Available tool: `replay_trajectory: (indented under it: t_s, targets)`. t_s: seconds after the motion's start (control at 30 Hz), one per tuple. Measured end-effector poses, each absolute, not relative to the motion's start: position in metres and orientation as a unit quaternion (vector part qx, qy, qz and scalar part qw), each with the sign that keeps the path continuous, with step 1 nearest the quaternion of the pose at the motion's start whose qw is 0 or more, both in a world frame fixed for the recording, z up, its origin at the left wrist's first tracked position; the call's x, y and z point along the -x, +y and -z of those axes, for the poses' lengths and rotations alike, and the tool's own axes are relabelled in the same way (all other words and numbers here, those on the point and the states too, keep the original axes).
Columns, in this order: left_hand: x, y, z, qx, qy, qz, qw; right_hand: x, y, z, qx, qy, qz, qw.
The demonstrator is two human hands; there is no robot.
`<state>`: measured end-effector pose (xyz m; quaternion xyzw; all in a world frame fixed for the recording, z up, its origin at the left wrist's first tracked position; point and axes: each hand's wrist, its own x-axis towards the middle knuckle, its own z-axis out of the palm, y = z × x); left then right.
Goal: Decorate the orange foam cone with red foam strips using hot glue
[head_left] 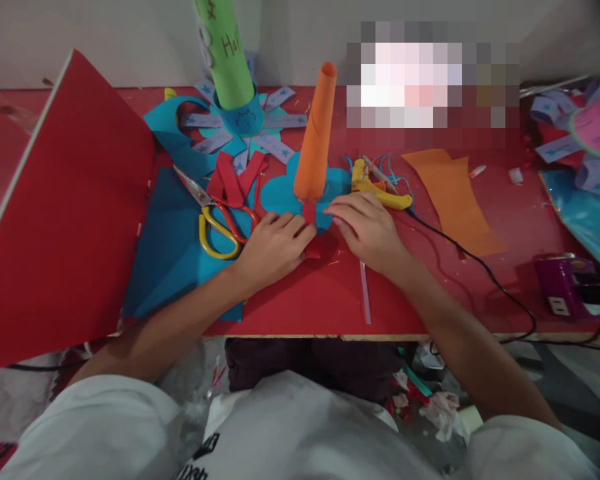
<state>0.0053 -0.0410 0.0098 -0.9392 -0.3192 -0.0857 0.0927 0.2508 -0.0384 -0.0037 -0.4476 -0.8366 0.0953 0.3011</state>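
Note:
An orange paper cone (316, 133) stands upright on a blue flower-shaped paper base (277, 193), its narrow open end up. A red paper strip (309, 212) runs from the cone's foot over the base toward me. My left hand (277, 245) is closed on the strip's near end, fingertips pressed together. At the base's right front edge, my right hand (367, 230) pinches the blue paper; its fingertips partly hide the spot. Scissors (215, 217) with one yellow and one red handle lie left of my left hand. Just beyond my right hand rests a yellow glue gun (377, 190).
Red strips (233, 180) and a blue sheet (155, 240) lie left, beside a raised red panel (70, 200). Behind stands a green paper tube (227, 60). Orange paper (460, 200), a black cord (473, 257), a clear glue stick (365, 293) and a purple box (565, 283) are rightward.

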Motion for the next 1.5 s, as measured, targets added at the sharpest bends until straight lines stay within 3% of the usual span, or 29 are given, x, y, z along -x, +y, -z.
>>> replay_trajectory:
  t_s: [0.4,0.87,1.5]
  targets:
    - [-0.005,-0.040,-0.010,0.944,-0.301,0.097,0.095,-0.254,-0.039,0.002,0.466,-0.808,-0.094,0.349]
    - [-0.003,-0.038,-0.011,0.948,-0.292,0.095,0.079,-0.234,-0.029,0.009,0.426,-0.885,0.000,0.189]
    - [-0.003,-0.037,-0.011,0.949,-0.294,0.091,0.073,-0.233,-0.029,0.013,0.451,-0.873,-0.015,0.187]
